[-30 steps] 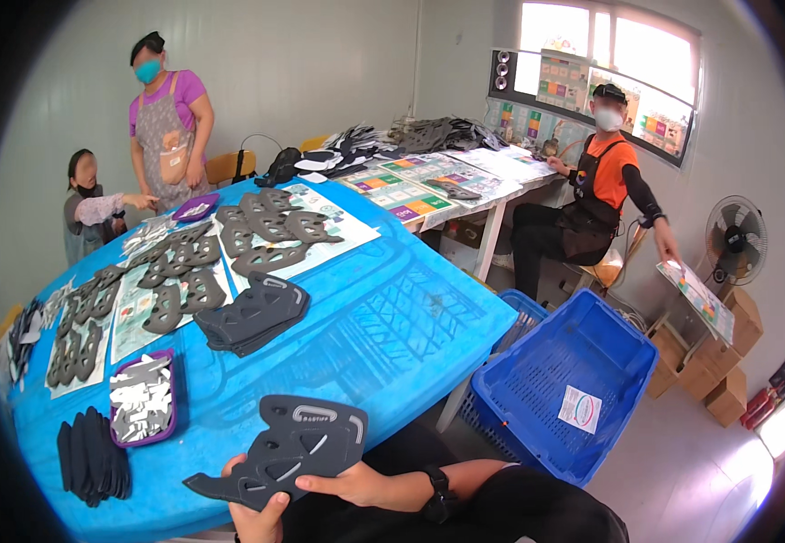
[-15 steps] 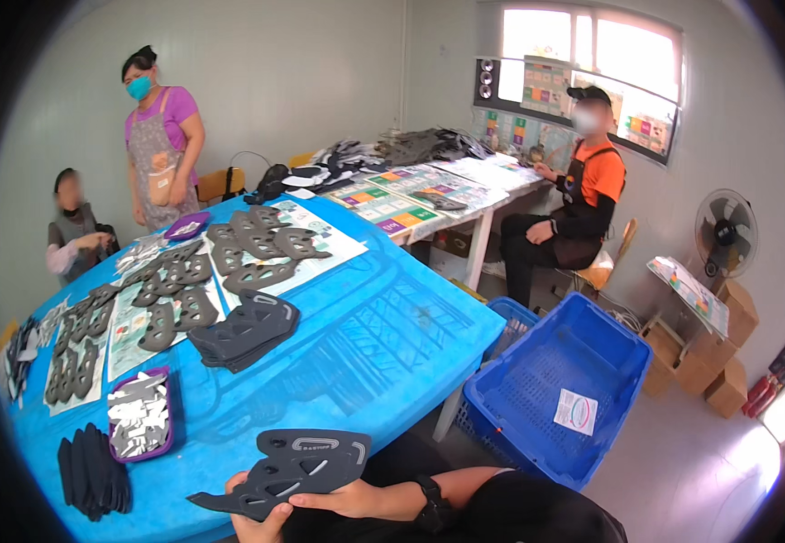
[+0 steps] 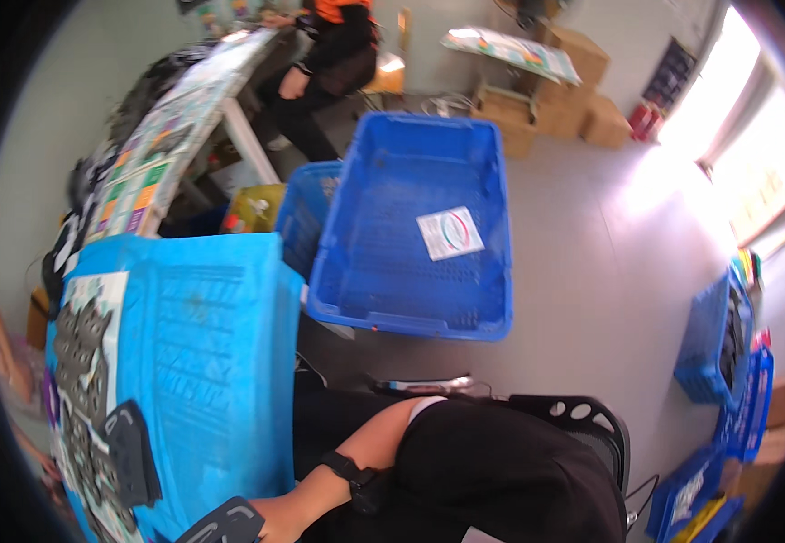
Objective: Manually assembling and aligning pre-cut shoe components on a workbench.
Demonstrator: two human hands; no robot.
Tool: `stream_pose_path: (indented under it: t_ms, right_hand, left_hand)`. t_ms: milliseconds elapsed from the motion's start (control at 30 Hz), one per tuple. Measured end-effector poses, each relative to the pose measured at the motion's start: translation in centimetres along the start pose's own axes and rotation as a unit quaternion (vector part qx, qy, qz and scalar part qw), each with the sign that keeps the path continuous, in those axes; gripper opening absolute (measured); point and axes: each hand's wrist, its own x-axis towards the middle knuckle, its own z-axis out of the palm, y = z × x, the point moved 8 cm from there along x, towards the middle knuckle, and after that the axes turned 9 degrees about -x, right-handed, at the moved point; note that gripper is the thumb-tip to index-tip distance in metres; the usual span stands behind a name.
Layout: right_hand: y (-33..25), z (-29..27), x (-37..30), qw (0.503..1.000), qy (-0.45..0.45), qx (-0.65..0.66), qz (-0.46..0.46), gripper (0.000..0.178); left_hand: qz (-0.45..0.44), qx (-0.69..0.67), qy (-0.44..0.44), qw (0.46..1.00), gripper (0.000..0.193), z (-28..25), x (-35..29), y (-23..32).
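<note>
At the table's near edge, my right hand [image 3: 277, 519] grips a flat, dark grey molded panel [image 3: 226, 525] with light curved markings. Only the upper part of that panel shows; the rest is cut off by the lower border. A black band [image 3: 356, 481] circles my right wrist. My left hand is out of the picture. On the blue table cover [image 3: 220, 362], a stack of similar dark panels [image 3: 133, 452] lies just beyond my hand. Grey cut-out pieces [image 3: 83, 348] are spread on printed sheets at the left.
A large blue crate [image 3: 392, 262] with a white printed sheet [image 3: 449, 233] inside stands right of the table, beside another blue basket [image 3: 306, 204]. A seated person [image 3: 334, 54] is beyond. Cardboard boxes [image 3: 574, 77] stand at the back, blue crates [image 3: 717, 339] at far right.
The view has swung right and down, so the large crate is now central. The panel and my right hand sit at the lower border; my left hand has left the picture.
</note>
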Motion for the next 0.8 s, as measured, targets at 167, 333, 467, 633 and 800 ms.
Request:
stream_pose_path:
  t_ms: [167,333,467,633,800]
  right_hand:
    - [0.8,-3.6,-0.6,0.984,0.121,-0.072,-0.106,0.022]
    - [3.1,-6.1,-0.4,0.989,0.084,-0.106,0.056,0.021]
    - [5.4,-4.6,-2.1,0.918,-0.220,-0.118,0.309,0.035]
    - [6.8,-5.8,-5.4,0.963,0.073,0.019,0.259,0.038]
    - [8.4,-3.2,-5.4,0.887,-0.015,-0.126,0.444,0.034]
  left_hand:
    - [-0.018,0.025,-0.017,0.999,0.055,2.4,2.7,-0.6]
    - [0.019,0.071,-0.048,0.996,0.063,-0.2,4.8,-2.5]
    - [-0.124,-0.127,0.025,0.984,0.064,0.7,3.7,-3.2]
    - [0.013,-0.059,0.008,0.998,0.021,-2.9,-0.2,-0.8]
    - [0.105,-0.132,0.092,0.981,0.043,-5.0,-7.2,-1.2]
